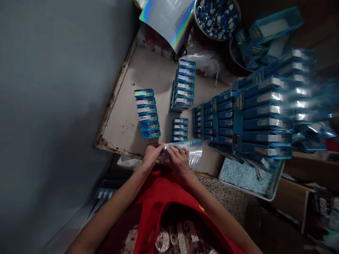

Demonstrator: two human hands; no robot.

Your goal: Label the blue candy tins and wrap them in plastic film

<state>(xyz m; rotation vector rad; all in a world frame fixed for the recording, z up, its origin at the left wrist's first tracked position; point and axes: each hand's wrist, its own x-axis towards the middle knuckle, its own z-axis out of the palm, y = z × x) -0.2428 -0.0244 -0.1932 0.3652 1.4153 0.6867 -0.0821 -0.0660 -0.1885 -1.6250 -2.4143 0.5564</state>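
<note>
Near the table's front edge, my left hand [152, 155] is closed in a pinch at the left end of a shiny holographic sticker sheet [196, 151]. My right hand [178, 159] lies over the same sheet, fingers bent and gripping it; what sits under the fingertips is hidden. Beyond my left hand stands a slanted row of small blue boxes [147, 109]. The far ones carry silvery strips on top, while the two nearest show a round blue spot and lettering. Just behind the sheet is a short stack of blue boxes [180, 128].
A taller box stack [185, 84] stands mid-table. Large piles of blue boxes [238, 116] fill the right side, above a tray of pale blue bits [246, 176]. A holographic sheet [169, 21] and a round tub [217, 17] are at the back. A wall [53, 88] rises left.
</note>
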